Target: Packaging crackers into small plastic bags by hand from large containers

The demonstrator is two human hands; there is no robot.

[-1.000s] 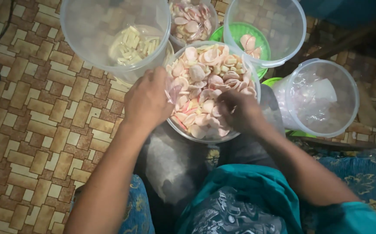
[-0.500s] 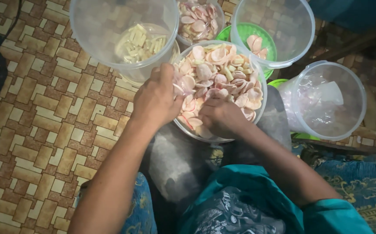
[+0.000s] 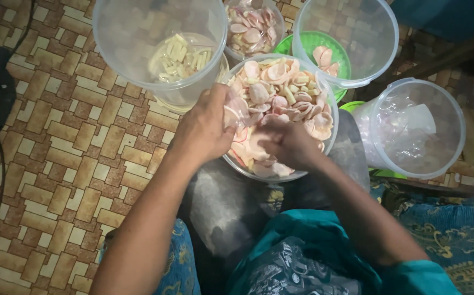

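The left hand [image 3: 204,128] is at the near-left rim of the middle tub [image 3: 324,93], fingers curled around a small clear bag [image 3: 236,112] that already holds a few pink chips. The right hand [image 3: 288,143] is down among the chips [image 3: 280,87] at the tub's near edge, fingers bunched on a handful, though how tightly I cannot tell from here.

The bag's mouth looks narrow and limp. If the handful comes up too full, chips could spill past it onto the patterned floor [image 3: 73,142] or snap in the squeeze. The tub sits on a dark cloth [image 3: 220,202] over the person's lap, so a hard push could tip it.

It is crowded all round: an empty tub [image 3: 160,33] over pale sticks [image 3: 179,54] at far left, another tub over a green basket [image 3: 310,43] at far right, and a tub with plastic wrap [image 3: 411,125] to the right.
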